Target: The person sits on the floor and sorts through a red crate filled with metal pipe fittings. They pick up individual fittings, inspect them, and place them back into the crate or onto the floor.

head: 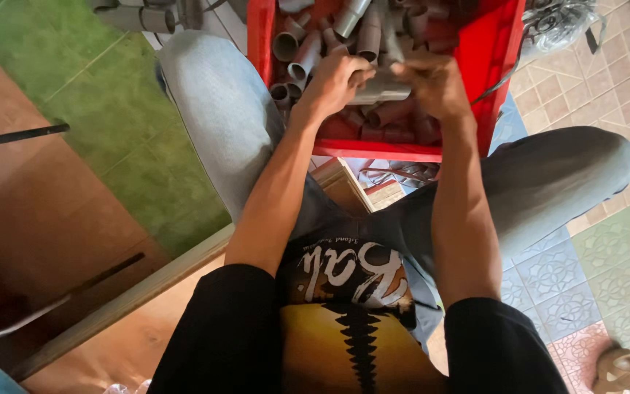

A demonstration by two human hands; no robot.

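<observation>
Seated person, knees spread, red crate (496,66) at twelve o'clock between the legs, filled with short grey-brown pipe fittings (297,55). Both hands meet over the crate's middle on one grey fitting (382,89): left hand (333,84) at nine o'clock of it, grip closed around that end, right hand (435,84) at three o'clock, fingers curled over the other end, the piece held just above the heap. The fitting looks like rigid plastic, light, smooth and likely a little slippery, not fragile, so it is probably best held around its round ends as now.
</observation>
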